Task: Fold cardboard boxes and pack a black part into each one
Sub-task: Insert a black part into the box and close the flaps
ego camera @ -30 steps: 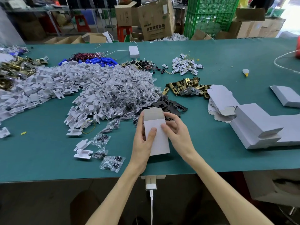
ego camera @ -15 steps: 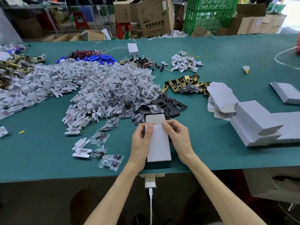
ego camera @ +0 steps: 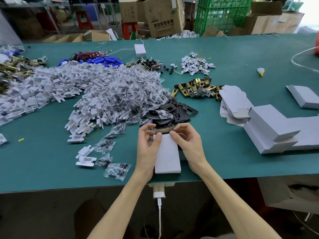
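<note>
A small white cardboard box (ego camera: 167, 155) lies lengthwise near the table's front edge, its far end flap bent up and showing its brown inside. My left hand (ego camera: 148, 145) grips the box's left side with the thumb on top and the fingers curled on the flap. My right hand (ego camera: 188, 141) holds the right side, thumb on top, fingers on the flap's right end. Just beyond the box lies a heap of flat black parts (ego camera: 172, 112). Flat unfolded box blanks (ego camera: 232, 100) are stacked to the right, beside several folded white boxes (ego camera: 269, 128).
A big pile of white plastic holders (ego camera: 57, 90) and clear bags of screws (ego camera: 124, 97) fills the green table's left half. Brass latches (ego camera: 196, 88) lie behind the black parts. Loose bags (ego camera: 117, 170) sit left of my hands. A charger (ego camera: 158, 192) hangs below the table edge.
The box has slid a little toward the front edge. Its end flap, upright before, is now bent over toward the box opening, with my fingertips moved up onto it.
</note>
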### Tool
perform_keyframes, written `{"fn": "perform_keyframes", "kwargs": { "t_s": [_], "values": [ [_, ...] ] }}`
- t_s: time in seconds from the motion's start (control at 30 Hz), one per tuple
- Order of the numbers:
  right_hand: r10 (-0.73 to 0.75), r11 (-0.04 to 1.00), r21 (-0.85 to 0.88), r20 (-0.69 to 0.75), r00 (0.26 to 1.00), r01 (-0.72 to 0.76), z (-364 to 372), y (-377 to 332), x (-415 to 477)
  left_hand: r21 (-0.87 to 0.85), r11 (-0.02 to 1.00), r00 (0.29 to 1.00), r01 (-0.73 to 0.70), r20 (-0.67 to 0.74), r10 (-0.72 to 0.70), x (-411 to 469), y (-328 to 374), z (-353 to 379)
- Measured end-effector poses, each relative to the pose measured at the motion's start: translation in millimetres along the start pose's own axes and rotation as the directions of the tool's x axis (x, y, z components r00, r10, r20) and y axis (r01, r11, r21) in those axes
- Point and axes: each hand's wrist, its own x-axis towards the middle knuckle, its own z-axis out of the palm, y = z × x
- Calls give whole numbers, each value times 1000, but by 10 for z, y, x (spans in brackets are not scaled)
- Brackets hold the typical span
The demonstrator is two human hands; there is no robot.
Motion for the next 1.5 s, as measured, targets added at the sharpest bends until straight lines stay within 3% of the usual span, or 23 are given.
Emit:
{"fn": "perform_keyframes", "kwargs": {
  "t_s": [0.17,0.3,0.73,1.2,1.5],
  "values": [
    [-2,1000,-14,-25,1000,1,9,-9,3,50,998,997,42,59,-45,-13,14,9],
    [21,998,-65,20,1000,-20,19,12,9,79,993,995,91,20,-93,-23,29,28],
    [37,996,-87,31,999,-34,3,-10,9,189,982,1000,22,10,-24,-1,2,25],
    [120,992,-55,45,992,-117,9,-53,-24,147,986,997,73,-2,-74,-6,7,32],
    [110,987,-122,73,991,-101,42,-59,-27,122,989,996,85,-49,-80,-3,-10,46]
  ]
}}
